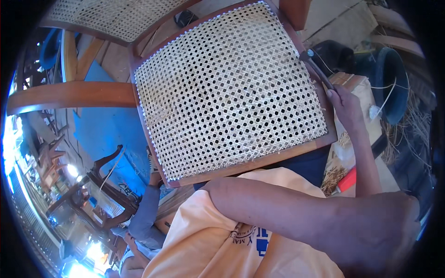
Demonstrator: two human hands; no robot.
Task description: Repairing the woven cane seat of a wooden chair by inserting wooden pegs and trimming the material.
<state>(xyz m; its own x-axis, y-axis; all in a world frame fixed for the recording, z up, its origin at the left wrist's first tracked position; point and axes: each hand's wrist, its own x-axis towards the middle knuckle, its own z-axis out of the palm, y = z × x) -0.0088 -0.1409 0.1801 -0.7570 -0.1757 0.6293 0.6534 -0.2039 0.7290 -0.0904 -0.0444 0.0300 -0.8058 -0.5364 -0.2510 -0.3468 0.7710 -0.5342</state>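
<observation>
My right hand (343, 99) is closed on a hammer-like tool (320, 69); its metal end lies over the right edge of a woven cane panel (222, 88) in a brown wooden frame, though I cannot tell whether it touches. The panel's weave is pale, with a ragged fringe along the border. My right arm stretches across the lower view, over my peach shirt. My left hand is out of sight.
A second cane panel (106, 14) adjoins at the top. A curved wooden rail (69, 96) runs left over a blue board (104, 129). A bucket (394, 88) and red object (345, 180) are at right. Dark chair parts and another person's leg (146, 213) are lower left.
</observation>
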